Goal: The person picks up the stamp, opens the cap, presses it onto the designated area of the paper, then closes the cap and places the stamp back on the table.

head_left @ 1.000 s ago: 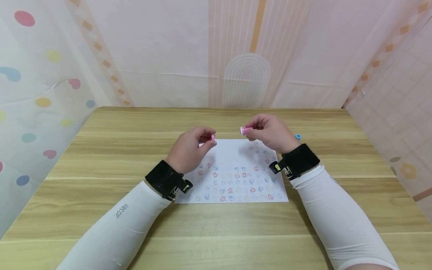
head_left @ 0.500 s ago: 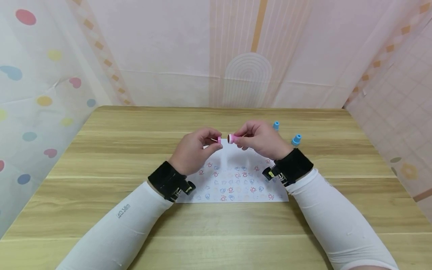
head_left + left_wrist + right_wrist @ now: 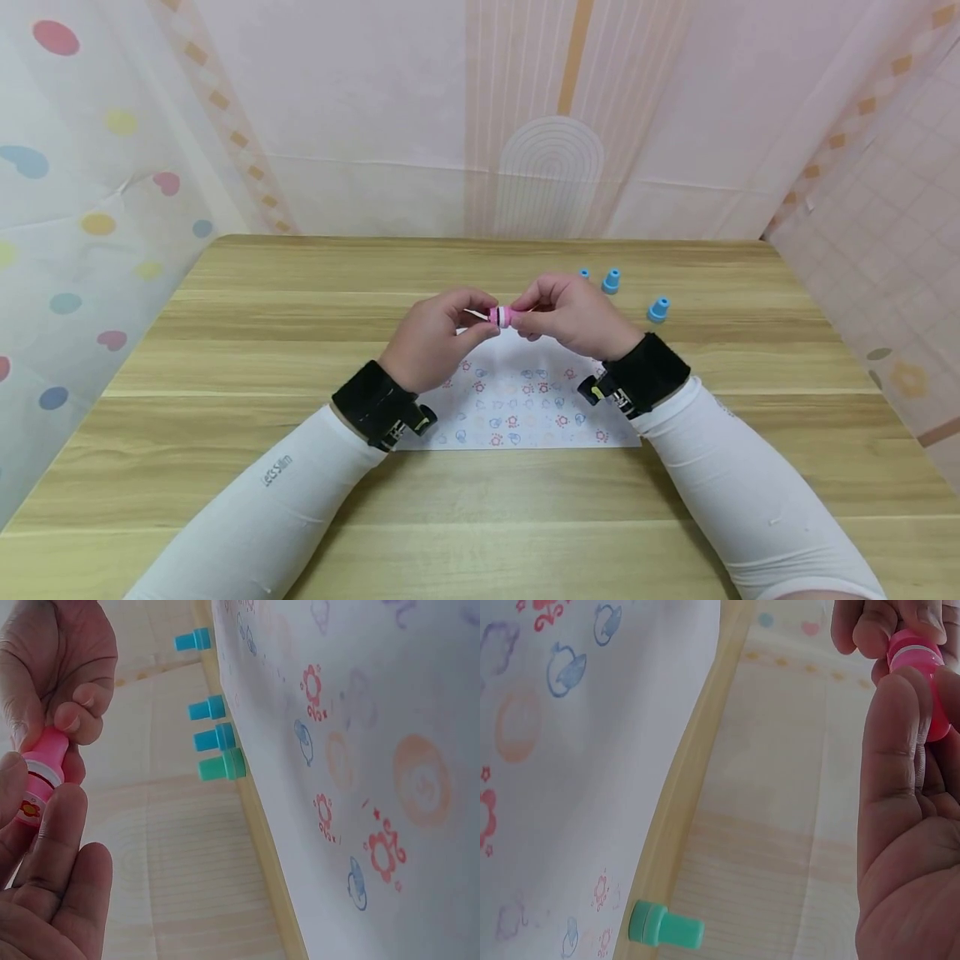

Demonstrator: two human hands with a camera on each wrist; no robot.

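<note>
1. The left hand (image 3: 431, 342) and right hand (image 3: 577, 318) meet above the far edge of the paper (image 3: 517, 392), each grip pinching one end of a small pink stamp (image 3: 500, 316).
2. The stamp lies between the two grips, level, its long axis running left to right, from one hand to the other. Neither hand is nearer; both touch it.
3. In the left wrist view, the left thumb and fingers (image 3: 64, 825) curl round the end with the red-printed label, the stamp (image 3: 41, 776) held just beside the right hand's fingertips.
4. In the right wrist view, the right fingers (image 3: 892, 757) wrap the pink body (image 3: 922, 675), which shows a pale band near the left grip's end. Whether the two pink parts are fully seated together I cannot tell.
5. Beyond the right grip, on the surface (image 3: 225, 433), stand blue stamps (image 3: 611, 281) and another (image 3: 658, 310), well apart from both hands. A green stamp (image 3: 664, 926) stands past the paper's far edge.
6. The paper, under and nearer than the grips, bears red, blue and orange prints.
</note>
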